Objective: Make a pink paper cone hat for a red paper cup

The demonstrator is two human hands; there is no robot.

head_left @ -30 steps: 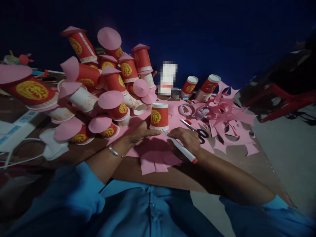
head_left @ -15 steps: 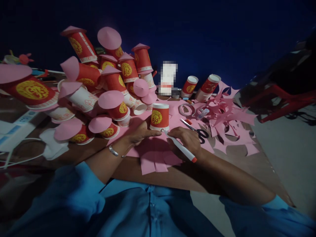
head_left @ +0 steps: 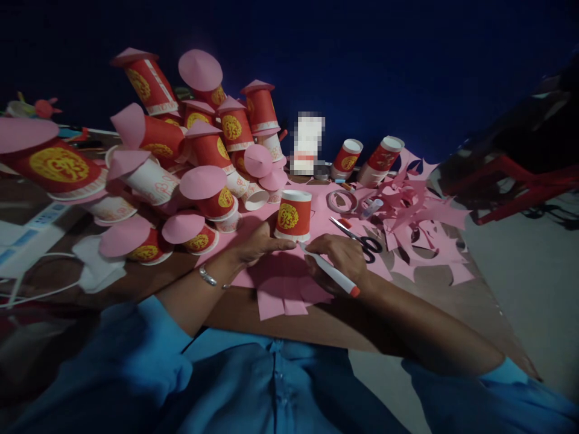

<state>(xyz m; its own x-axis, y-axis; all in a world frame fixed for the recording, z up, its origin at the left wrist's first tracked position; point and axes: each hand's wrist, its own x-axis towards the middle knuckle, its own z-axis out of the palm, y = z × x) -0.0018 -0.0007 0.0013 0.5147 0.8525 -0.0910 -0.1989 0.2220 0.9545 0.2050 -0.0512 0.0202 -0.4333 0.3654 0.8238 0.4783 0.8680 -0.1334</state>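
Through the head camera, I'm seeing the left hand point(head_left: 262, 245) gripping the cup point(head_left: 294, 216) low down, thumb crossing its bottom rim, fingers mostly hiding. The cup is standing near upright above the pink paper point(head_left: 283, 295). The right hand point(head_left: 340, 258) is pinching the marker point(head_left: 333, 273), its tip pointing at that rim. I'm judging the cup light, thin-walled and easily dented, so I'm favouring the stiffer rim for holding. The marker is looking rigid and smooth. The capped cups point(head_left: 231, 128) are crowding the left; the scissors point(head_left: 362, 240) are lying just beside the right hand. The table point(head_left: 353, 328) is ending close by the body, so I'm finding more room above the cup.
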